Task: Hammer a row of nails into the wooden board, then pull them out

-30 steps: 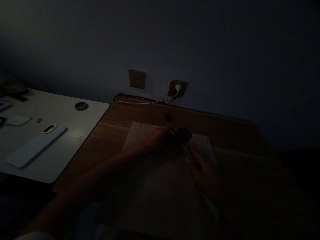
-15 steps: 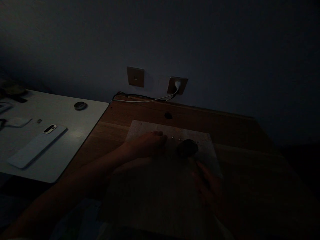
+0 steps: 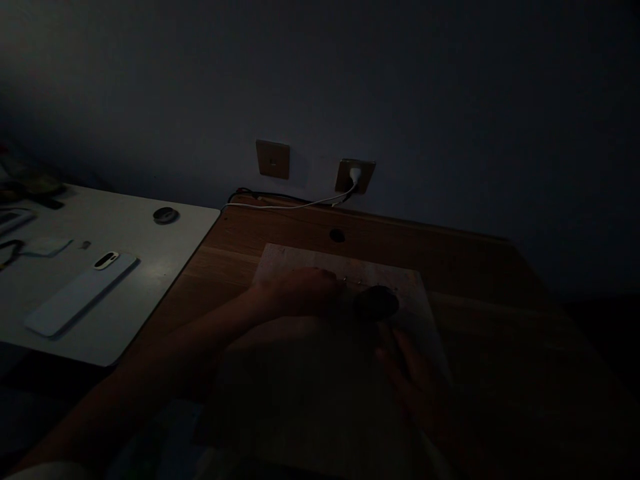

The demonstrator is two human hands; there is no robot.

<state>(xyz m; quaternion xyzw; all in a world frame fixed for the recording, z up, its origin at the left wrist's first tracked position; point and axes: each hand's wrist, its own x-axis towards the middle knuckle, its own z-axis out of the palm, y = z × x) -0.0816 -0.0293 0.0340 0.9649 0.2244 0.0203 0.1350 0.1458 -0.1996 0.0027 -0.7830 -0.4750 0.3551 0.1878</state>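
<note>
Our mallet (image 3: 376, 303) has shifted nearer, apart from our curled left hand (image 3: 306, 290), seemingly giving it working room; we cannot tell what that holds. Our right hand (image 3: 414, 373) grips the handle over the board (image 3: 285, 257), small metal bits (image 3: 359, 281) just beyond.

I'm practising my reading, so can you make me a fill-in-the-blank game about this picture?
1. The hand gripping the dark-headed tool is the person's ____ one.
2. The phone lies on a table whose colour is ____.
3. At its wall end, the white cable has a ____ pushed into the socket.
4. On the wall there are ____ square plates.

Missing words: right; white; plug; two.
</note>
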